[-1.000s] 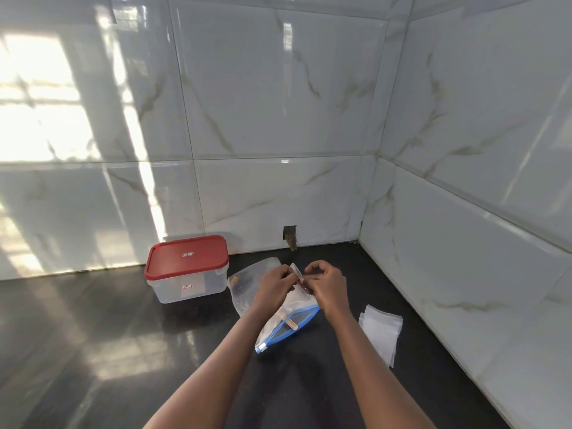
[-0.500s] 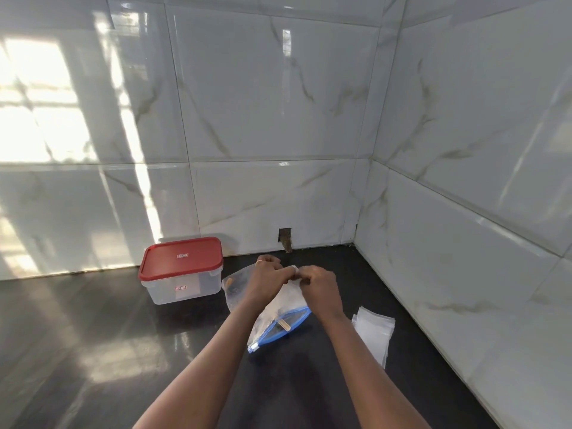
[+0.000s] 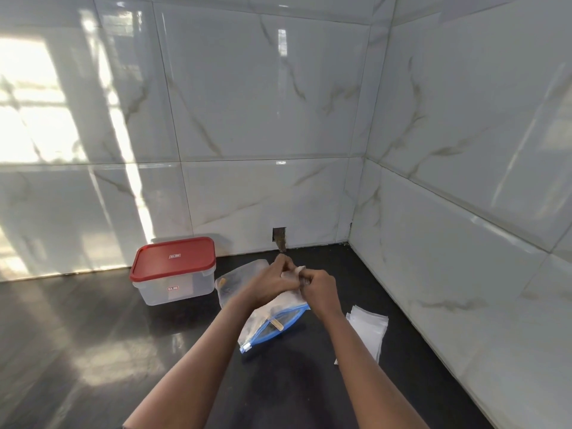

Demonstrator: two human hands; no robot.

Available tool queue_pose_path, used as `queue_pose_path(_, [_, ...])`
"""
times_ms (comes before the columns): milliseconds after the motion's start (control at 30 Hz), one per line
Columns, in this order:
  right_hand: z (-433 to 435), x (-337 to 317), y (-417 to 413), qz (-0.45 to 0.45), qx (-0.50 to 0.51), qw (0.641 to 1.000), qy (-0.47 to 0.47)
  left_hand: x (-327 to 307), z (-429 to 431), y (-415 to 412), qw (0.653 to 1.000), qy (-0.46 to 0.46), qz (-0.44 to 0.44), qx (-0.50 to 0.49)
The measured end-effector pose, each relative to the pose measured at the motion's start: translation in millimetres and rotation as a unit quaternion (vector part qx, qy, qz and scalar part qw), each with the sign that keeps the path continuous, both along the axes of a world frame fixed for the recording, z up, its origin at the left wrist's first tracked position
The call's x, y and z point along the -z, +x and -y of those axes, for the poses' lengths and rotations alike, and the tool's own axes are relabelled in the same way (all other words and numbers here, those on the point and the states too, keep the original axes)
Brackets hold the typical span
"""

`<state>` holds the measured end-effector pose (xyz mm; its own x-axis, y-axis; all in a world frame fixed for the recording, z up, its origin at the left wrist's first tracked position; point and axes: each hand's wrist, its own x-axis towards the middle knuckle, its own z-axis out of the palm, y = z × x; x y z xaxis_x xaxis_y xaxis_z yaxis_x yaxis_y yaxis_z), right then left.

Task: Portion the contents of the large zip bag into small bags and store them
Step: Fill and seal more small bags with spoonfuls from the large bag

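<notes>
**Both hands pinch a small bag over the large zip bag**

At left on the glossy black counter (image 3: 93,351) stands a clear rectangular plastic box with a shut red lid (image 3: 173,270); what it holds cannot be told. Just right lies the large clear zip bag with a blue zipper (image 3: 278,320), tan pieces (image 3: 276,324) inside. Above it the left hand (image 3: 269,281) and right hand (image 3: 318,289), fingers curled, pinch a small clear bag (image 3: 294,272). A stack of small clear bags (image 3: 368,329) lies rightmost.

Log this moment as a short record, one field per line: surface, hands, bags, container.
surface: glossy black countertop
left: left hand pinches a small clear plastic bag
right: right hand pinches the same bag
large bag: large clear zip bag with a blue zipper strip lies on the countertop beneath the hands
spares: stack of small clear bags lies flat right of it, untouched
container: clear rectangular plastic tub with a red lid, closed, left of the bags
</notes>
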<state>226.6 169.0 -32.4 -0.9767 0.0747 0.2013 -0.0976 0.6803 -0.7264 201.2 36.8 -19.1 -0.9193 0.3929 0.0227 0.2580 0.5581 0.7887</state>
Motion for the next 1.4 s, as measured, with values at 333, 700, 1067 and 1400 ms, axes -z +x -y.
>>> queue_pose_path(333, [8.3,5.9,-11.9,0.064,-0.038,0.996,-0.048,30.5,2.7,-2.9,0.978,-0.147,-0.148,0.002])
queue_pose_path(700, [8.0,13.5,-15.0,0.017,-0.031,0.982,-0.186,40.1,6.1,-0.3,0.99,-0.091,-0.078,-0.071])
queue_pose_path(1067, [13.9,14.5,-27.9,-0.045,0.002,0.994,-0.097,40.1,12.9,-2.2,0.989,-0.102,-0.066,-0.088])
queue_pose_path(1400, [6.9,51.1,-15.6,0.214,0.079,0.97,0.082,58.9,16.5,5.4,0.957,-0.277,-0.054,-0.067])
